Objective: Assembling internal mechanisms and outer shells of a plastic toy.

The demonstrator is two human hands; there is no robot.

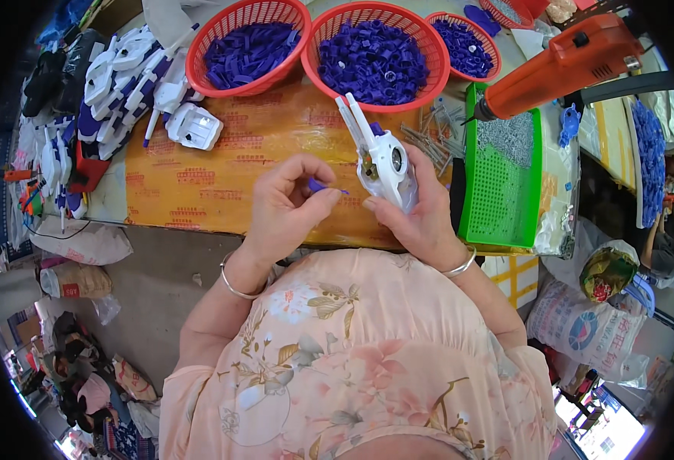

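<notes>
In front of my body, my left hand (289, 201) pinches a small purple plastic piece (318, 186) between thumb and fingers. Beside it, my right hand (426, 211) grips a white plastic assembly (389, 170) with a round dark-centred opening and two long prongs tilted up and to the left. Its inside is partly exposed, with small parts I cannot make out. The purple piece and the assembly are a short gap apart. Beyond my hands stands a red basket (438, 57) heaped with small purple parts. A white shell part (193, 126) lies on the table farther left.
An orange power screwdriver (582, 57) hangs at the upper right, over a green tray (505, 207) of small metal screws. Metal rods (435, 126) lie beside the tray. Two more red baskets (249, 83) (484, 75) hold purple parts. White-and-purple assemblies (118, 92) pile up at left.
</notes>
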